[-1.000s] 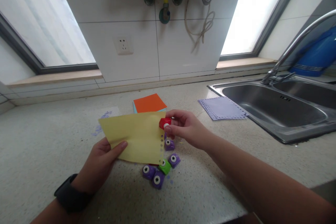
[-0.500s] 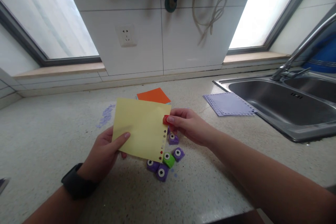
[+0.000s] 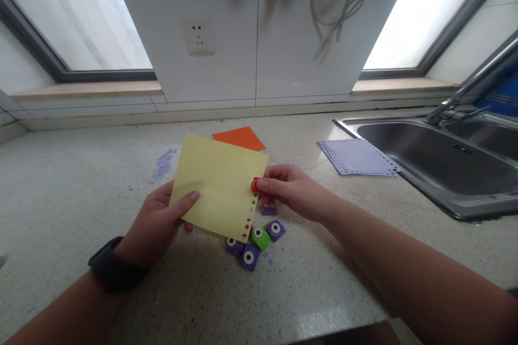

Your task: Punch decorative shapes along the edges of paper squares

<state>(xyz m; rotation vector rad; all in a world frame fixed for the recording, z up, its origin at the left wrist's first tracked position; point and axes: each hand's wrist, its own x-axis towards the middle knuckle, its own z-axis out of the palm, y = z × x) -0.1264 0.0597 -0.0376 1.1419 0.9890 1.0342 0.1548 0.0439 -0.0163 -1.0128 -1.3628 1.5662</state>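
A sheet of yellow paper (image 3: 218, 180) is pinched at its lower left by my left hand (image 3: 162, 215), thumb on top and fingers beneath. Small punched shapes, stars among them, run up its right edge. My right hand (image 3: 289, 188) grips a red craft punch (image 3: 256, 185) between thumb and fingers, set on that right edge above the row of holes. Below the paper lie several more punches on the counter: a green punch (image 3: 259, 237), a purple punch (image 3: 250, 257) and another purple punch (image 3: 276, 230). The paper partly covers some of them.
Orange paper (image 3: 240, 137) lies behind the yellow sheet. A stack of lilac sheets with punched edges (image 3: 358, 156) rests beside the steel sink (image 3: 408, 172). Purple scraps (image 3: 164, 166) are scattered to the left. A wall socket (image 3: 198, 36) is above the counter.
The yellow paper has turned slightly clockwise, its right edge now slanting more. The red punch stays on that edge in my right hand. The camera view has tipped down a little.
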